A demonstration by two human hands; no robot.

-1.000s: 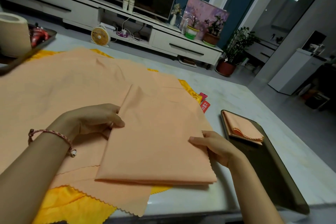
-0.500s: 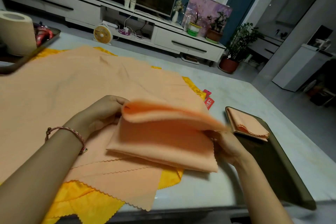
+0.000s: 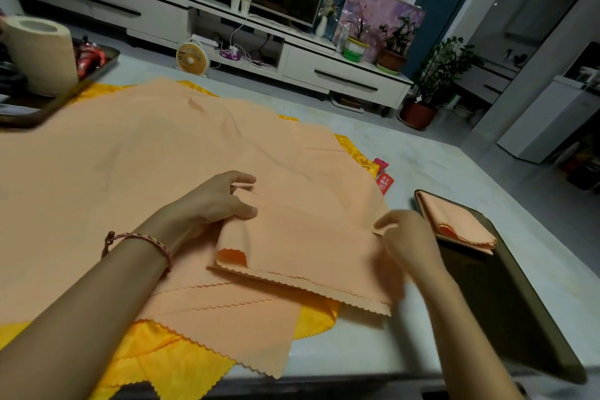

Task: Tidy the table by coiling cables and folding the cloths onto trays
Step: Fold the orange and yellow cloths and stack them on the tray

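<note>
A folded peach cloth with a scalloped hem lies near the table's front edge, on top of a pile of flat peach cloths. My left hand grips the folded cloth's left edge, thumb on top. My right hand pinches its right edge, blurred. To the right lies a dark tray with one folded peach cloth at its far end.
Yellow cloths lie under the peach pile, hanging over the front edge. A second dark tray at the far left holds a paper roll and red packets. A red tag lies beyond the pile.
The cloth, folded once a second ago, was lifted and doubled over; it now lies flatter as a smaller, thicker fold with its scalloped hems toward me. Both hands stayed at its side edges.
</note>
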